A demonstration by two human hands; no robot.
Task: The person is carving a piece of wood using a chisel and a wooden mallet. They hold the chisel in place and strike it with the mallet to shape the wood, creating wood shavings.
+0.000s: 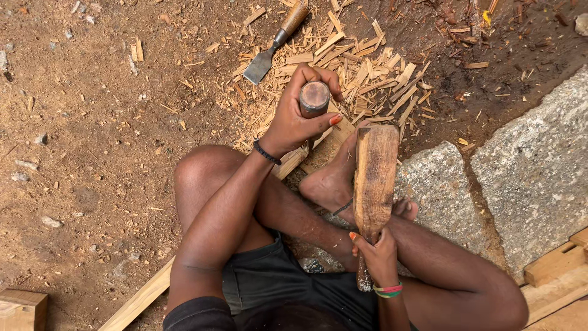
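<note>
Left hand [293, 119] fisted round upright chisel handle [314, 98], right hand [376, 254] gripping raised wooden mallet [374, 178]

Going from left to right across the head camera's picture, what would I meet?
Wooden block in the corner → spare chisel on the dirt → left hand gripping a chisel handle → wooden mallet in the right hand → big grey stone.

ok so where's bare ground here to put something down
Bare dirt lies left of the knee, with only small stones. The grey stone slab at right has a bare top. It is crowded ahead: wood chips ring the spare chisel, the left hand grips another, and the right hand holds the wooden mallet.
</note>
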